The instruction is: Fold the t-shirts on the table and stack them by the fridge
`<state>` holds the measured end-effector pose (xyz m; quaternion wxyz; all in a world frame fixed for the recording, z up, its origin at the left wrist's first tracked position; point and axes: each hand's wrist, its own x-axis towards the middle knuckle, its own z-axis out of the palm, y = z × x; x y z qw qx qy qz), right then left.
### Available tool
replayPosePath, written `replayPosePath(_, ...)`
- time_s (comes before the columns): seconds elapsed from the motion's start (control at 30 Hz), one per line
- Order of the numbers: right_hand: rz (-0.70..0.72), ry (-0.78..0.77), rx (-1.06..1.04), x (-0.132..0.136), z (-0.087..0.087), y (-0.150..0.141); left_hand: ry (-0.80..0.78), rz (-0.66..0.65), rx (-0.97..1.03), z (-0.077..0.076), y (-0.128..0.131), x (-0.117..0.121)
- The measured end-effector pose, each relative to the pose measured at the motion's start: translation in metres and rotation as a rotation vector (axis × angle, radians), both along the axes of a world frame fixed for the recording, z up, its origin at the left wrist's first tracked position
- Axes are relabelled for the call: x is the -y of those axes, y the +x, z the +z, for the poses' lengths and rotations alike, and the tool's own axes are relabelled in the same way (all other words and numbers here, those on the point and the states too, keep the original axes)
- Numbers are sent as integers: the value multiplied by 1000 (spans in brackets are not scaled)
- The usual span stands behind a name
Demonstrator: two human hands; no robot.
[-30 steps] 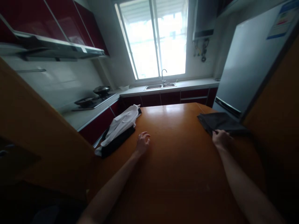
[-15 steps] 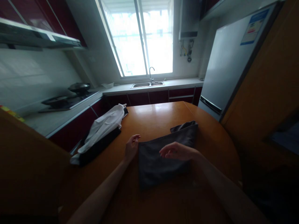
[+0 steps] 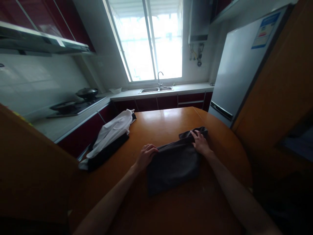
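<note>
A folded dark grey garment (image 3: pixel 174 166) lies on the wooden table in front of me, its exact kind unclear. A narrower folded part (image 3: pixel 186 133) of it sticks out past its far right edge. At the far left corner, my left hand (image 3: pixel 145 156) has its fingers bent together over the cloth's edge, closed on it. My right hand (image 3: pixel 201 143) rests on the far right part of the cloth with its fingers apart. Its fingertips reach across the edge toward the narrower folded part.
A white garment (image 3: pixel 113 127) and a black one (image 3: pixel 107 154) lie on the left of the round-ended wooden table (image 3: pixel 161 122). Beyond are a counter with a sink (image 3: pixel 153 89), a stove with a pan (image 3: pixel 86 93), and a fridge (image 3: pixel 239 65) at right.
My left hand has moved right onto the garment's far left edge and closed on it. My right hand has gone from above the cloth's middle to its far right edge.
</note>
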<state>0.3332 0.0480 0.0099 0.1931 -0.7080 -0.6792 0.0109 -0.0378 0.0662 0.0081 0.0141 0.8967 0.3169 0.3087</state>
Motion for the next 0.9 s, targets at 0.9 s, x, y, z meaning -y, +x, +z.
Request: replayPosePath(0.9,377,651,-491,53,36,-84,-435,251,237,134,24,-31)
